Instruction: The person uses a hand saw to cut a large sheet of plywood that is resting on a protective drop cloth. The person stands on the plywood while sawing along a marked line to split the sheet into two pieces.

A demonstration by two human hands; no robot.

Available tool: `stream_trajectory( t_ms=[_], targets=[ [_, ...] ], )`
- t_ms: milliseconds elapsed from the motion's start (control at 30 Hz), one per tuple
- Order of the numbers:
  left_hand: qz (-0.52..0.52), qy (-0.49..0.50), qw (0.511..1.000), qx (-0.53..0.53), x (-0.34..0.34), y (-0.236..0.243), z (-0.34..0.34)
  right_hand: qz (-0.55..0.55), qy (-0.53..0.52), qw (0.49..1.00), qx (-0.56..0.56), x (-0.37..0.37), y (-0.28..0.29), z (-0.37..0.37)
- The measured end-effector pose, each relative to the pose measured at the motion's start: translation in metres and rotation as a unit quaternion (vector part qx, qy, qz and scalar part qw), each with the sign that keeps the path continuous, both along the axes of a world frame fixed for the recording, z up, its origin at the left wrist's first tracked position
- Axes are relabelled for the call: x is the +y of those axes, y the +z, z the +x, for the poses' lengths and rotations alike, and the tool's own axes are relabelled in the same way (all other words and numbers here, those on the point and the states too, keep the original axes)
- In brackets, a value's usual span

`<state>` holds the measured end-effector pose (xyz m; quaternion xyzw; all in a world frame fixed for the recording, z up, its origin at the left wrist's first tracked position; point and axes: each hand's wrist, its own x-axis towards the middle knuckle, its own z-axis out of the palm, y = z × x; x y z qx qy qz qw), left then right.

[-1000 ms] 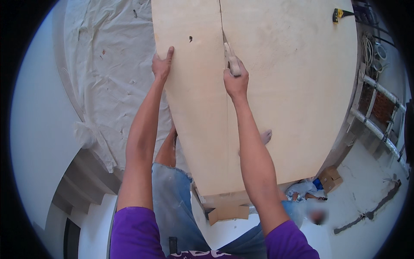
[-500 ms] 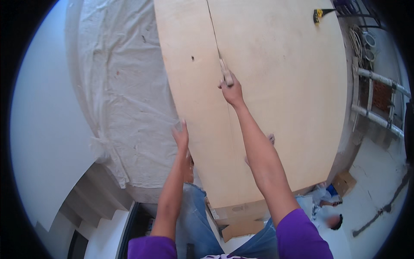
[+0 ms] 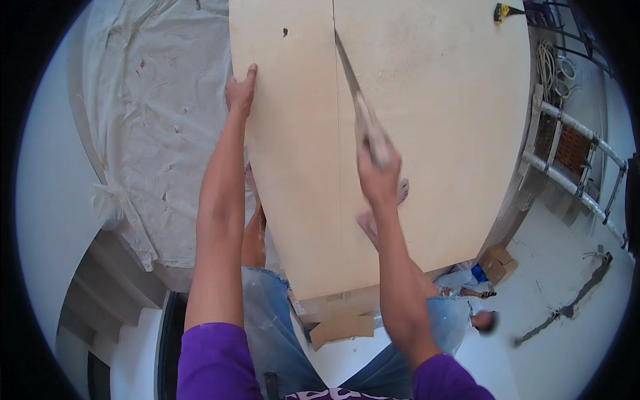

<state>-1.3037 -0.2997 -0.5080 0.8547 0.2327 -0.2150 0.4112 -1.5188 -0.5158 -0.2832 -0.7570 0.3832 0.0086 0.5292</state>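
A large pale plywood sheet (image 3: 440,127) lies flat in front of me, with a thin straight cut line running down it. My right hand (image 3: 378,175) grips the pale handle of a hand saw (image 3: 357,110), whose blade lies slanted along the cut line. My left hand (image 3: 240,90) presses on the sheet's left edge, fingers curled over it. My knee and a bare foot (image 3: 402,192) rest on the sheet near the saw hand.
A white dust sheet (image 3: 153,133) covers the surface to the left. A metal ladder (image 3: 573,173) and coiled cable (image 3: 553,63) lie at the right. A yellow-handled tool (image 3: 501,11) sits at the sheet's far corner. Below, stairs (image 3: 100,293), cardboard boxes (image 3: 497,263) and a person on the lower floor.
My left hand has gone from hanging off the sheet back up to grip its left edge. The saw hand has drawn back toward me along the cut line.
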Motion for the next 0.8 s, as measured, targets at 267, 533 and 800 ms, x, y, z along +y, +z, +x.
stream_trajectory(
  t_ms=[267,533,800],
  targets=[
    [-0.038,-0.020,0.999,-0.001,-0.036,0.016,0.006,0.003,-0.030,0.999,0.035,-0.059,-0.069,0.089],
    [0.043,-0.035,0.998,0.001,0.003,0.010,0.003,0.054,-0.055,0.997,-0.022,0.008,0.011,-0.024],
    [0.004,-0.036,0.999,-0.029,-0.028,0.004,0.004,0.011,-0.045,0.999,-0.004,-0.048,-0.067,0.094]
  ],
)
